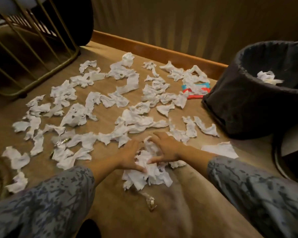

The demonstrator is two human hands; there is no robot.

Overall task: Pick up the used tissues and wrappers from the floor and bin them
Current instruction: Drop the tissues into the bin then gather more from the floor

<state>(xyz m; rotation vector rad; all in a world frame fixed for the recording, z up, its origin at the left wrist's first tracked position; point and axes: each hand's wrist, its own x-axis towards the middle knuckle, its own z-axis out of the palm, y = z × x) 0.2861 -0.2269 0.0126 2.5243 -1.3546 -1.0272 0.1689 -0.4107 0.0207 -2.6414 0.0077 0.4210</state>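
- Where the two hands meet near the bottom centre, a small heap of tissues (149,170) lies bunched on the tan floor (110,203), white, thin and crumpled into soft folds.
- The left hand (130,156) rests on the heap's left side, fingers laid loosely together over the paper, thumb pointing toward the other hand.
- The right hand (163,148) covers the heap's upper right, fingers bent and digging into the tissue, thumb stretched across it toward the left thumb.
- Many more scattered tissues (96,107) lie torn and wrinkled over the floor, from the metal frame (46,54) at left to the bin.
- A clear crinkled wrapper (150,201) lies just below the heap; another shiny wrapper (61,141) sits among the tissues at left.
- A red and blue packet (196,91) lies flat beside the bin, half under tissues; its print is unreadable.
- The bin (244,103) stands at right, round, lined with a dark wrinkled bag, with a binned tissue wad (267,77) inside.
- Both sleeves (258,191) are grey-blue with a mottled pattern.
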